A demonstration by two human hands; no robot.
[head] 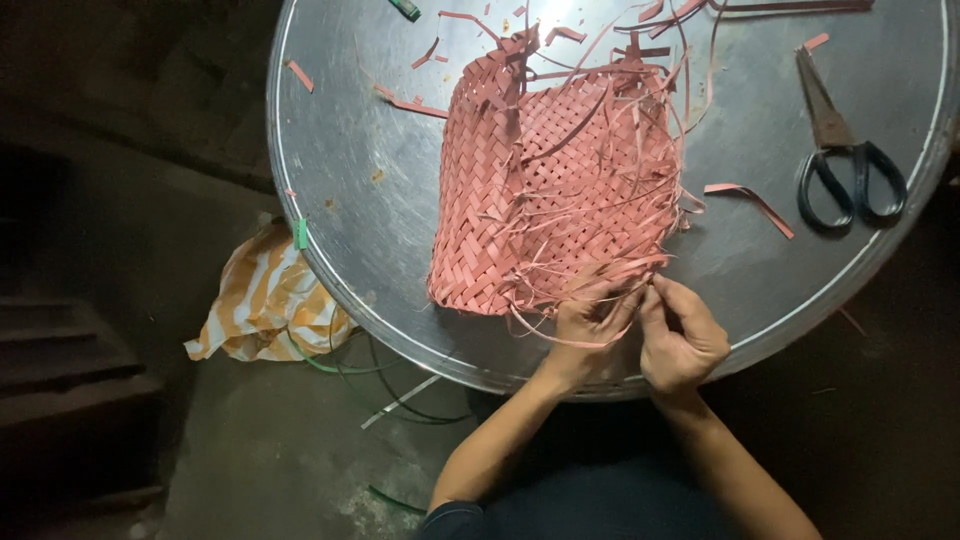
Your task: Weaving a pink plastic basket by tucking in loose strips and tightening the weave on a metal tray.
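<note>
From the head camera, a pink woven basket (545, 190) lies on its side on a round metal table (340, 170), long axis running from the near edge away, its open, frayed side facing right. Its herringbone weave is tight, with loose strips trailing. The left hand (588, 322) and right hand (680, 335) both pinch loose strips (600, 275) at its near corner. Scissors (845, 160) lie well apart, right.

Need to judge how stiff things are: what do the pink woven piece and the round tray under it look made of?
Woven piece: thin flat pink strips, probably plastic strapping or dyed leaf; the loose ends curl and spring, with a slight sheen. Round tray: metal, likely aluminium or steel, dull grey with a raised rim and scuffed reflections. Both hands, left hand and right hand, pinch loose strips.
</note>
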